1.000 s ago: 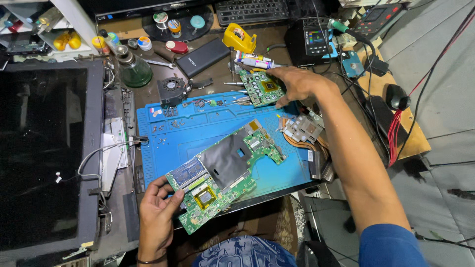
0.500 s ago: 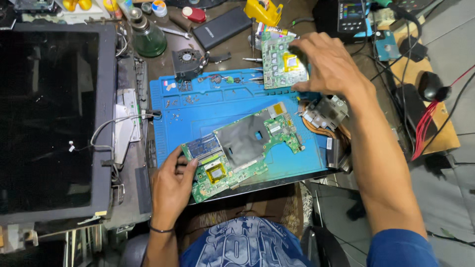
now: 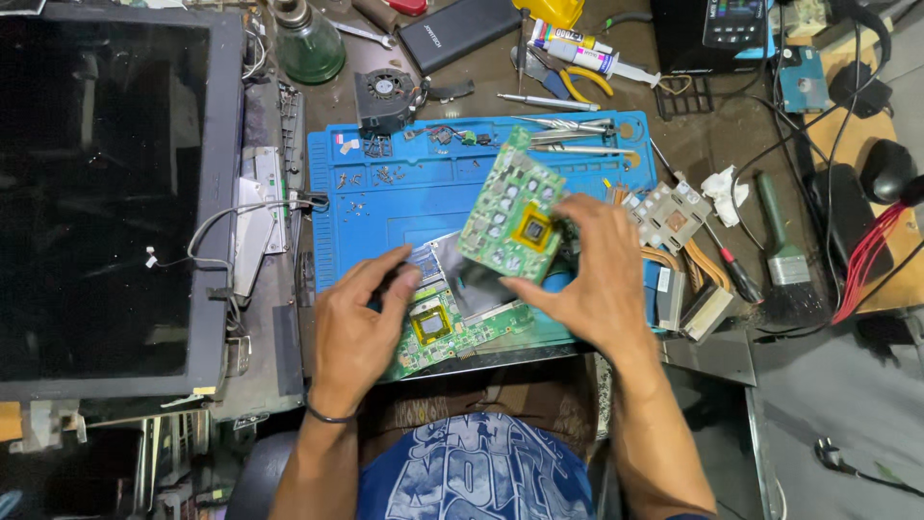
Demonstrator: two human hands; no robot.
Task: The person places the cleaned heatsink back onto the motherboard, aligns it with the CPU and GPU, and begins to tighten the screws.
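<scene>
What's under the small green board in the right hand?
The small green board, held by the right hand, overlaps the larger motherboard on the blue mat. The left hand rests there. The covered motherboard part is hidden.

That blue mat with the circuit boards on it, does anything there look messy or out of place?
Yes, a little. Small loose screws lie scattered over the top of the blue mat. The right hand holds a small green board tilted, overlapping the larger board under the left hand. Nothing looks spilled or broken.
</scene>
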